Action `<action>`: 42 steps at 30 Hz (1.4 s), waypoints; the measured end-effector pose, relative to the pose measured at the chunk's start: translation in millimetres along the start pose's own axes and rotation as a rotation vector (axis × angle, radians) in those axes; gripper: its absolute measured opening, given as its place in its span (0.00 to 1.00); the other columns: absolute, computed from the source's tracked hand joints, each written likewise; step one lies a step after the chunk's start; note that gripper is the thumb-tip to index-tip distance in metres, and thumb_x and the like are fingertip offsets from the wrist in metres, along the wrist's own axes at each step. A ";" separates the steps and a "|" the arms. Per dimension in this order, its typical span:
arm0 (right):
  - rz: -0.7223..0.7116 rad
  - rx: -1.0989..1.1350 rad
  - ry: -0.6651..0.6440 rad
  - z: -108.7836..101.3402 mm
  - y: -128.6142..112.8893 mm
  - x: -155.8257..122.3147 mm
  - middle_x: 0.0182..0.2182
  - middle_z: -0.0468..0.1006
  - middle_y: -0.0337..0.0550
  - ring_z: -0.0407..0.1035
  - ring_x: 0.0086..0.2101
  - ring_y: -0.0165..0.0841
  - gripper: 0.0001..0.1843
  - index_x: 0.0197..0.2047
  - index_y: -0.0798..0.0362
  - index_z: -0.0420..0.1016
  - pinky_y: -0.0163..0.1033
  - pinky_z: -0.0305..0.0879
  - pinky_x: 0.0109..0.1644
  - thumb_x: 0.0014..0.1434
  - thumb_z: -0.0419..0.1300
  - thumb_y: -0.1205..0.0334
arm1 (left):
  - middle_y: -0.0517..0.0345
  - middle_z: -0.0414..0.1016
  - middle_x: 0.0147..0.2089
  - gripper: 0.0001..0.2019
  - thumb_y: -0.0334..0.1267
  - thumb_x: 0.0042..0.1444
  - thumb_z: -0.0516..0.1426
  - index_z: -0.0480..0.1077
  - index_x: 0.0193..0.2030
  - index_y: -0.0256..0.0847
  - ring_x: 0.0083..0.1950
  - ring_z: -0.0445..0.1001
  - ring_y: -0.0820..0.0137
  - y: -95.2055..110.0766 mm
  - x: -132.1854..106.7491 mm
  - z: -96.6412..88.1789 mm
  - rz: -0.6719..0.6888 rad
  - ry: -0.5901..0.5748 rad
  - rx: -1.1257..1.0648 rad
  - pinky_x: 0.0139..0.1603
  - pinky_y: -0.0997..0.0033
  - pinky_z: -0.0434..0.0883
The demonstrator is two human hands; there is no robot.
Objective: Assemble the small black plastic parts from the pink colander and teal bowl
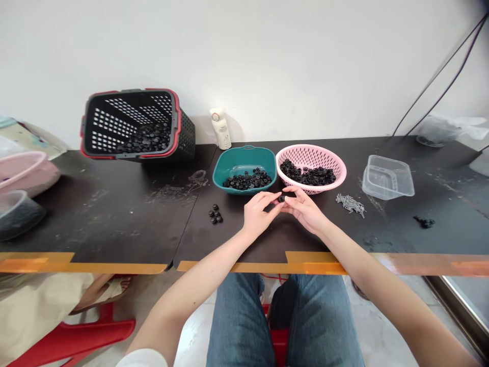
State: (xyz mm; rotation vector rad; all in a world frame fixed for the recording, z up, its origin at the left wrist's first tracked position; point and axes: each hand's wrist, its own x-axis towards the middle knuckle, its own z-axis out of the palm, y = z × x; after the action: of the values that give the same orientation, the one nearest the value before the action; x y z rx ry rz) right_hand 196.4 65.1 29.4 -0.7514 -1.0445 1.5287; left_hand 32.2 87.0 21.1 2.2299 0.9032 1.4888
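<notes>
Between my fingertips is a small round black part (281, 198), held in front of the two baskets. My left hand (260, 211) pinches it from the left, and my right hand (303, 208) grips it from the right. Just behind my hands stand a teal basin (244, 154) with small black ring-like parts in it and a pink perforated basket (311, 150) heaped with black parts. Several round black pieces (215, 214) lie in a cluster on the table to the left of my hands. A pile of small grey pins (350, 204) lies to the right.
A black basket with red rim (187, 135), holding black parts, leans at the back left beside a white bottle (221, 130). A clear plastic container (387, 178) and a black scrap (424, 221) are at right. Pink (28, 171) and clear tubs (19, 219) stand far left.
</notes>
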 end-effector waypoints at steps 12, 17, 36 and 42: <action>-0.205 -0.329 0.078 -2.1 2.0 -1.6 0.36 0.80 0.41 0.73 0.35 0.33 0.10 0.41 0.47 0.79 0.42 0.72 0.42 0.54 0.64 0.56 | 0.54 0.75 0.41 0.11 0.37 0.57 0.58 0.73 0.46 0.41 0.40 0.74 0.71 2.9 -1.8 -3.5 0.040 0.020 0.023 0.40 0.72 0.73; -0.404 -0.499 0.082 -2.2 0.8 -2.1 0.37 0.79 0.41 0.73 0.38 0.35 0.09 0.40 0.44 0.81 0.42 0.71 0.44 0.54 0.65 0.58 | 0.55 0.76 0.39 0.09 0.38 0.56 0.60 0.74 0.44 0.41 0.40 0.74 0.71 1.9 -2.5 -4.1 0.091 0.056 0.091 0.41 0.71 0.73; -0.347 -0.413 0.136 2.5 -0.8 -5.2 0.36 0.81 0.40 0.74 0.36 0.35 0.08 0.37 0.45 0.81 0.43 0.72 0.44 0.50 0.67 0.60 | 0.56 0.77 0.37 0.10 0.37 0.55 0.61 0.75 0.44 0.41 0.38 0.74 0.72 0.4 -2.6 -5.1 0.130 0.073 0.087 0.40 0.72 0.72; -0.372 -0.402 0.096 1.7 -0.4 -4.8 0.36 0.80 0.39 0.74 0.37 0.34 0.09 0.39 0.43 0.81 0.41 0.72 0.44 0.52 0.66 0.62 | 0.56 0.77 0.38 0.11 0.36 0.55 0.60 0.74 0.46 0.41 0.38 0.74 0.72 0.3 -2.7 -5.2 0.133 0.068 0.080 0.40 0.72 0.73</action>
State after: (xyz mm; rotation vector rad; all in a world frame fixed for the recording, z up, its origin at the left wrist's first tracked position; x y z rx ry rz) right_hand 196.0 60.1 30.1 -0.8389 -1.3536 0.9688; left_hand 26.8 84.5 21.5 2.3509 0.8641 1.6230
